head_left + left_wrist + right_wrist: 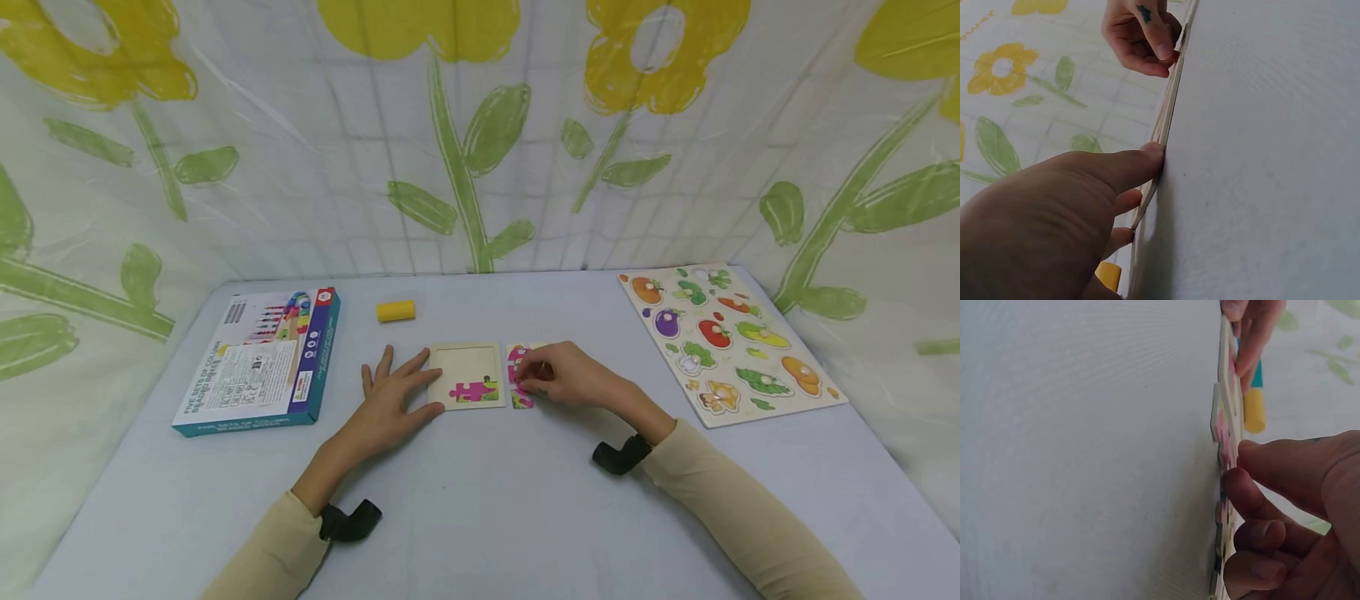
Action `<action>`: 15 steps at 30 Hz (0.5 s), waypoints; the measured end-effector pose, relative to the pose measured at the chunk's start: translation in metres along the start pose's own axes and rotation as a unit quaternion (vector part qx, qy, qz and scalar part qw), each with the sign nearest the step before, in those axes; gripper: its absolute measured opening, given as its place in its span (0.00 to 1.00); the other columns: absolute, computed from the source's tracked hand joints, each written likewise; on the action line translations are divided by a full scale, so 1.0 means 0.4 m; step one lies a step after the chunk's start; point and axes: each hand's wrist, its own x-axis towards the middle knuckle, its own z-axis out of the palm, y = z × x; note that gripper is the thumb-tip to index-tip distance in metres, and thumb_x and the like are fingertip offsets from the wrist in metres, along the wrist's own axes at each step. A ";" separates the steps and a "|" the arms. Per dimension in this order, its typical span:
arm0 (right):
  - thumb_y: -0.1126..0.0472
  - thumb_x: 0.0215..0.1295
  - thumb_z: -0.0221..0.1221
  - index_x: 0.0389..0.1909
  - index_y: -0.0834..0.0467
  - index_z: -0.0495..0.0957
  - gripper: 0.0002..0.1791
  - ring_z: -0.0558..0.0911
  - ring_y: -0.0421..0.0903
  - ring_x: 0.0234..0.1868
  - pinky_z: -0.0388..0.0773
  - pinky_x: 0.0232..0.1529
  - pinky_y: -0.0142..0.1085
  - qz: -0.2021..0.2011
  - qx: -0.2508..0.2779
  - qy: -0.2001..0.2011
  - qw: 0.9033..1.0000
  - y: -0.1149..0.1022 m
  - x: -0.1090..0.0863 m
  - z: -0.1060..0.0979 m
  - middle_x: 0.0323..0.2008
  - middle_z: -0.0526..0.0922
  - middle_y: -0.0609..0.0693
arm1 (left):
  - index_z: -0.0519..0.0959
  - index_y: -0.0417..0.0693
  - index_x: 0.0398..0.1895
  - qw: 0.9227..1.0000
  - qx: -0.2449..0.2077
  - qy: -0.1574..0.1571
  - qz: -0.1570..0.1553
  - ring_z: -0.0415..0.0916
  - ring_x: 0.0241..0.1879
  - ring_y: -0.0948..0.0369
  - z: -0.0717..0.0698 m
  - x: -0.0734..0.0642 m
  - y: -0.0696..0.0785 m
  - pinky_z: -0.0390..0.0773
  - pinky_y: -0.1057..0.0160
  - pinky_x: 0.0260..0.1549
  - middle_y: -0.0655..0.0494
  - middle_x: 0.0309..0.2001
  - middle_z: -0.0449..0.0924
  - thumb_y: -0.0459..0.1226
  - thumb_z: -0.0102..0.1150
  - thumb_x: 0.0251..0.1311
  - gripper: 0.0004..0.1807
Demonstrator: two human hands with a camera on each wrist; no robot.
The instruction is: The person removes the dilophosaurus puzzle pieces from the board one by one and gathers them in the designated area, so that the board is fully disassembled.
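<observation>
A small square wooden puzzle tray [460, 364] lies mid-table, with pink and green jigsaw pieces [471, 391] fitted along its lower right. My left hand [392, 402] is spread flat, its thumb and fingertips touching the tray's left edge. Just right of the tray lie more pink and green puzzle pieces [517, 353], partly hidden beneath my right hand [562, 372]. That hand has its fingers curled, thumb and index finger pinching at a piece. In the right wrist view the thumb tip [1247, 453] and index fingertip meet the pieces [1222, 428] from above.
At the left lies a flat boxed set [258, 362] with a blue edge. A yellow cylinder [396, 312] lies behind the tray. On the right is a vegetable puzzle board [727, 346]. A flower-printed curtain [315, 158] hangs behind the table.
</observation>
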 end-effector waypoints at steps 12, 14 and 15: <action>0.61 0.72 0.67 0.46 0.54 0.88 0.06 0.76 0.40 0.33 0.76 0.35 0.29 -0.046 0.013 -0.001 0.999 -0.021 0.026 0.013 0.38 0.88 0.45 | 0.80 0.45 0.69 1.000 0.007 0.004 0.010 0.31 0.84 0.26 -0.003 -0.002 -0.003 0.26 0.14 0.70 0.42 0.83 0.60 0.46 0.70 0.67 0.30; 0.61 0.73 0.66 0.46 0.54 0.88 0.06 0.76 0.39 0.31 0.76 0.35 0.29 -0.054 0.014 -0.006 0.998 -0.030 0.036 0.021 0.38 0.88 0.45 | 0.80 0.45 0.69 1.000 0.007 0.007 0.011 0.31 0.84 0.26 -0.002 -0.002 -0.005 0.26 0.14 0.70 0.42 0.83 0.60 0.46 0.70 0.67 0.30; 0.62 0.73 0.66 0.46 0.54 0.88 0.06 0.76 0.38 0.31 0.76 0.34 0.29 -0.056 0.013 -0.008 0.998 -0.035 0.041 0.025 0.39 0.88 0.45 | 0.80 0.45 0.69 1.000 0.006 0.008 0.011 0.31 0.84 0.26 -0.001 -0.002 -0.005 0.26 0.14 0.70 0.42 0.83 0.60 0.46 0.70 0.67 0.30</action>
